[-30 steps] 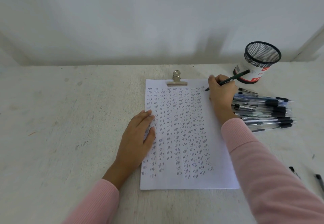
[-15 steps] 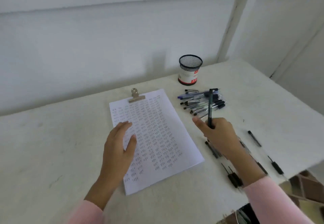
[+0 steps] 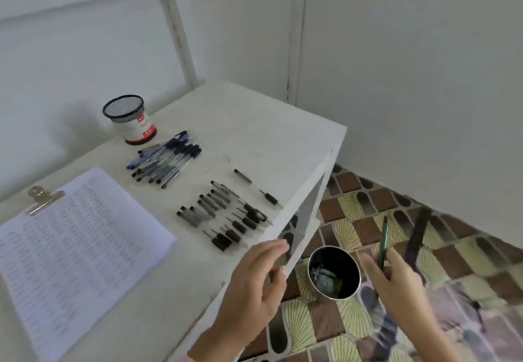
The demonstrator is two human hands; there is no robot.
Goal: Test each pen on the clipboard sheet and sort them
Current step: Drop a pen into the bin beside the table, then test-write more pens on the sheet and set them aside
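Note:
My right hand point(image 3: 394, 281) grips a dark green pen point(image 3: 384, 241) upright, off the table's right side and just right of a round metal cup point(image 3: 334, 272) standing on the floor. My left hand point(image 3: 256, 285) hovers at the table's right edge with relaxed fingers and holds nothing. The clipboard sheet point(image 3: 76, 251), covered in small pen marks, lies at the left under a metal clip point(image 3: 42, 199). A pile of pens point(image 3: 164, 162) rests beyond it. Several dark pen caps point(image 3: 226, 217) lie spread near the table edge.
A black mesh pen holder point(image 3: 130, 119) with a red and white base stands at the back of the white table point(image 3: 254, 135). The floor point(image 3: 396, 248) to the right is patterned tile. White walls close in behind and to the right.
The view has swung right and down. My right hand carried the green pen off the table to beside the floor cup. My left hand left the sheet and moved to the table's edge.

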